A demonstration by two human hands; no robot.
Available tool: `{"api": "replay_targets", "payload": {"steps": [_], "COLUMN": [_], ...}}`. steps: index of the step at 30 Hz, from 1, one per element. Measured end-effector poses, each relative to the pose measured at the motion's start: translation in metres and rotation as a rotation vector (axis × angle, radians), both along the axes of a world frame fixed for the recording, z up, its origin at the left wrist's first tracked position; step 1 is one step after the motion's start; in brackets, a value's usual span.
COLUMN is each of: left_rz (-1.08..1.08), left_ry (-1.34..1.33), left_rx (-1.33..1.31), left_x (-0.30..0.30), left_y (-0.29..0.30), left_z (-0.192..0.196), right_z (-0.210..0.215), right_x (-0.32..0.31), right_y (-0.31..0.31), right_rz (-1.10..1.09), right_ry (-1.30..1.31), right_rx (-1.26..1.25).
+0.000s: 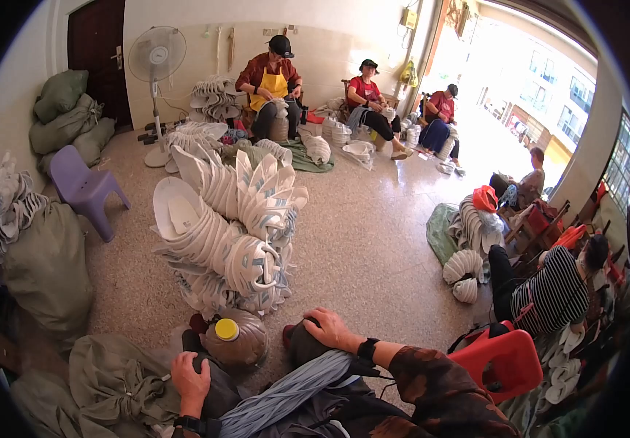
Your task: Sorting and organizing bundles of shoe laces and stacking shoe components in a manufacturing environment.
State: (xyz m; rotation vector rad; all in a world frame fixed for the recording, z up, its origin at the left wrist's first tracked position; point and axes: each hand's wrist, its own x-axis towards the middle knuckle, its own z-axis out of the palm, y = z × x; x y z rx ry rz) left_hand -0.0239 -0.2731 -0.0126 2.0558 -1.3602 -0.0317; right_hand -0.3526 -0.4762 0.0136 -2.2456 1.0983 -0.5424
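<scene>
My left hand rests on my left knee with its fingers laid over the dark trouser cloth, holding nothing. My right hand lies over my right knee, fingers stretched and empty. Across my lap runs a thick bundle of light blue-grey laces. Between my knees stands a large brownish plastic jug with a yellow cap. Just beyond it, nested white shoe uppers with grey-blue trim are stacked in a tall heap on the floor. Neither hand touches the uppers.
Tied green sacks lie at my left, near a purple chair. A red plastic chair stands at my right, by a person in a striped shirt. Several people sit along the far wall with more uppers, near a standing fan.
</scene>
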Motion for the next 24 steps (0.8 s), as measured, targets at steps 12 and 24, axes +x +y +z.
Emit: {"api": "replay_targets", "payload": {"steps": [12,24], "left_rz": [0.008,0.008], "left_ry": [-0.012,-0.003], "left_rx": [0.010,0.021], "left_x": [0.0008,0.0011], "left_y": [-0.0004,0.0002], "left_z": [-0.0031,-0.0020], "right_z": [-0.0028,-0.0062], "right_x": [-0.0004,-0.0005], "right_y": [-0.0009,-0.0018], "right_rz": [-0.011,-0.015], "right_ry": [-0.015,-0.014], "right_rx": [-0.007,0.006]}}
